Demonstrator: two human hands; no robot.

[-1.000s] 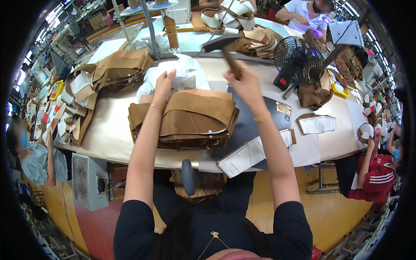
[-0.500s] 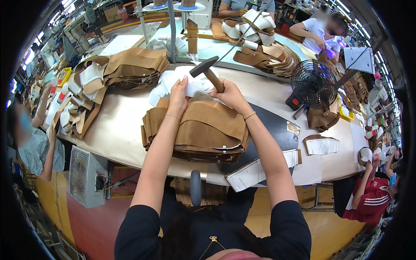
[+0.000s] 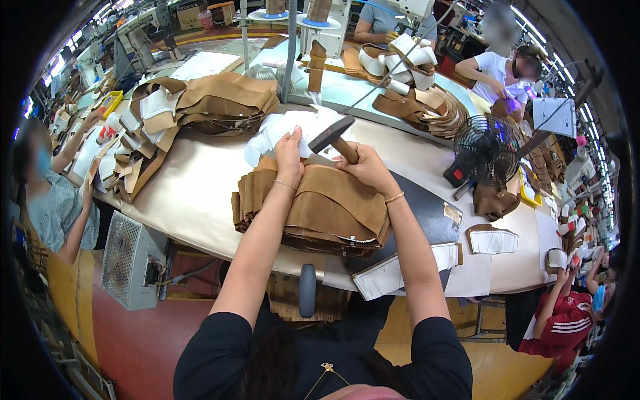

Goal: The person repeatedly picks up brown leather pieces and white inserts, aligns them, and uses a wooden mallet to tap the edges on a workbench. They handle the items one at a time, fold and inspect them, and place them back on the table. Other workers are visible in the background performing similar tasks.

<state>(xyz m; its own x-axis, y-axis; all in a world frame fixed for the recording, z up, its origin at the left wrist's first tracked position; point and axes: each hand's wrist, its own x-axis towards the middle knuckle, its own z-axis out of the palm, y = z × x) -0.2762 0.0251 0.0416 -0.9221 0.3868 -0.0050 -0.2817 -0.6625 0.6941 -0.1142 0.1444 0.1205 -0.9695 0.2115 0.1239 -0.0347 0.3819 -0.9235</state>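
Note:
My right hand (image 3: 368, 168) is closed round the wooden handle of a hammer (image 3: 331, 134), whose dark head is raised and tilted above the far side of a leather stack. This thick stack of brown leather pieces (image 3: 333, 207) lies on the worktable between my forearms. At its far left edge is my left hand (image 3: 289, 157), fingers upright and drawn together; what they grip, if anything, is hidden. White thin pieces (image 3: 265, 139) lie heaped just beyond that hand.
More brown leather (image 3: 223, 100) is piled at the left. A black fan (image 3: 485, 150) stands at the right, beyond a dark board (image 3: 427, 203). White-lined leather pieces (image 3: 492, 241) lie on the near right. Co-workers sit around the worktable (image 3: 190, 173).
The hammer has come down nearer to the stack, its head tilting more. My left hand stays at the stack's far edge. The whole view has shifted slightly.

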